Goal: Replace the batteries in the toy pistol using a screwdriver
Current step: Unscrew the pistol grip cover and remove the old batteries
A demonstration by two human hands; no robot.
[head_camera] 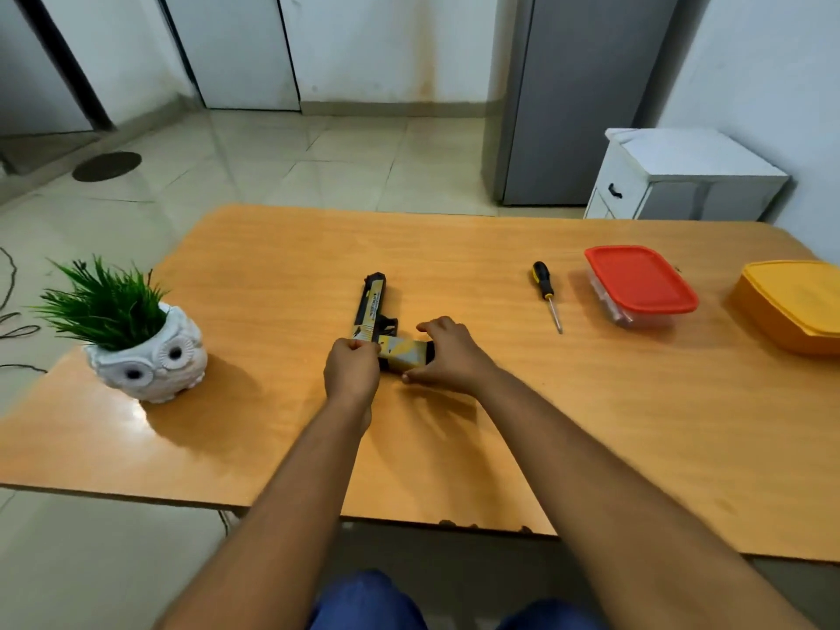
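We are gripping the black-and-yellow plastic toy pistol, lying flat mid-table on the orange wooden table: our left hand is curling round its rear end, our right hand is pinching the grip's butt. The black-and-yellow-handled screwdriver is lying well apart to the right, near the clear container with a red lid.

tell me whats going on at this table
A person has both hands on a yellow and black toy pistol lying on the wooden table. The left hand grips its rear end, and the right hand holds the end of the grip. The screwdriver lies untouched to the right, beside a red-lidded container and a yellow container. An owl planter stands at the left.
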